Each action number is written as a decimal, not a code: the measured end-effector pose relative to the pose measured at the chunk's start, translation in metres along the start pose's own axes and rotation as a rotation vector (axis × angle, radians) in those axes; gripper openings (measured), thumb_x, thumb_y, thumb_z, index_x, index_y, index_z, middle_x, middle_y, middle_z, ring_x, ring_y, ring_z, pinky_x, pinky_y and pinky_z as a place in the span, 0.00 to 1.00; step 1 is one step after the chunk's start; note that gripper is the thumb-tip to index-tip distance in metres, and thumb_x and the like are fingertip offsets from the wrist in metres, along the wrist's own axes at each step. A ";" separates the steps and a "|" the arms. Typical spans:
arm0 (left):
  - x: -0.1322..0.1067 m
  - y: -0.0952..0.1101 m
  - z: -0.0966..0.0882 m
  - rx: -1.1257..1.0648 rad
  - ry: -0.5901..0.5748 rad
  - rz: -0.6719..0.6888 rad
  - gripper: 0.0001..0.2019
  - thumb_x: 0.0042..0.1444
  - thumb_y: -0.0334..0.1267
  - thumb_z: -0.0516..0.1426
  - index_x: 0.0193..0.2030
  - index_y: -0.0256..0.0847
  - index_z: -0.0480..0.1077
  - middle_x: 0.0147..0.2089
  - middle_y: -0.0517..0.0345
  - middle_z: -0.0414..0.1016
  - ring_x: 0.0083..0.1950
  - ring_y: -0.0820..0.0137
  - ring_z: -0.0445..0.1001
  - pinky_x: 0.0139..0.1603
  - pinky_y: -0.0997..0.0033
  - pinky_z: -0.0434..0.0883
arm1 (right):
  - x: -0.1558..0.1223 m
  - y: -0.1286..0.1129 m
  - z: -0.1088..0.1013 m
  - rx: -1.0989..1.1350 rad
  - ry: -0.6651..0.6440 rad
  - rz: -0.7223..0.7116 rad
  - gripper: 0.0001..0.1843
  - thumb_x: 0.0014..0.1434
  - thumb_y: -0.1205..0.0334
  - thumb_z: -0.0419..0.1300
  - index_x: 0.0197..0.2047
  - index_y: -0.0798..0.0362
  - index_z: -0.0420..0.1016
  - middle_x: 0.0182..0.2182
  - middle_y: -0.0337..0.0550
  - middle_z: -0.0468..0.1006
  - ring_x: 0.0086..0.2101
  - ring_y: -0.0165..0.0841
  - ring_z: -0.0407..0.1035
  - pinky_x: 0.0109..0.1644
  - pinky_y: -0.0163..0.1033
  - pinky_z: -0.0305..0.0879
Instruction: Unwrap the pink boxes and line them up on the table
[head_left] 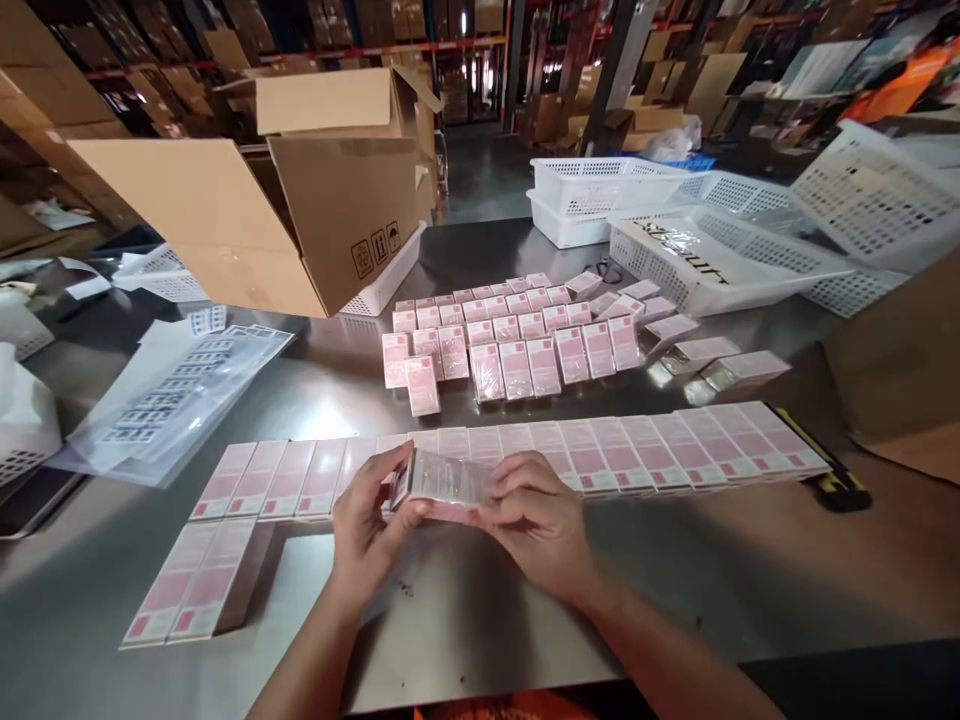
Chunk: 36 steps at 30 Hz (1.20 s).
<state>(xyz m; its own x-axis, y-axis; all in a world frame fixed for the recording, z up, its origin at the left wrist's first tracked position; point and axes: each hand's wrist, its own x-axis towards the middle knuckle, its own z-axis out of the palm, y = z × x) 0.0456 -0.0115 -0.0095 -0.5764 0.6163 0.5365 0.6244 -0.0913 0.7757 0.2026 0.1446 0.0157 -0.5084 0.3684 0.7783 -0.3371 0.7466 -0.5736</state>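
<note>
Between my two hands is a small pink and white box in clear shiny wrap, held above the table. My left hand grips its left end, thumb at the front and fingers behind. At the right end, the fingers of my right hand pinch the box or its wrap. Just behind them a long row of like boxes lies side by side across the table. Two more boxes lie in front of the row's left end. Farther back, several wrapped boxes stand upright in rows.
A large open carton stands at the back left. Sticker sheets lie on the metal table at left. White plastic baskets are stacked at the back right. A black and yellow tool lies near the row's right end.
</note>
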 end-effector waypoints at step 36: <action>0.019 0.006 -0.002 -0.025 0.732 -0.498 0.19 0.63 0.51 0.54 0.26 0.44 0.59 0.21 0.66 0.59 0.23 0.74 0.59 0.25 0.72 0.60 | -0.017 -0.004 0.011 -0.359 -0.392 0.151 0.35 0.56 0.76 0.55 0.65 0.46 0.65 0.56 0.50 0.72 0.56 0.43 0.67 0.58 0.53 0.68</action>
<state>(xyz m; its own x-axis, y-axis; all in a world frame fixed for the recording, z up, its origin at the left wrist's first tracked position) 0.0372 -0.0022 0.0064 -0.9763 -0.0652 0.2063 0.2046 0.0316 0.9783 0.2038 0.1288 0.0016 -0.8101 0.3035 0.5017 0.0187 0.8686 -0.4952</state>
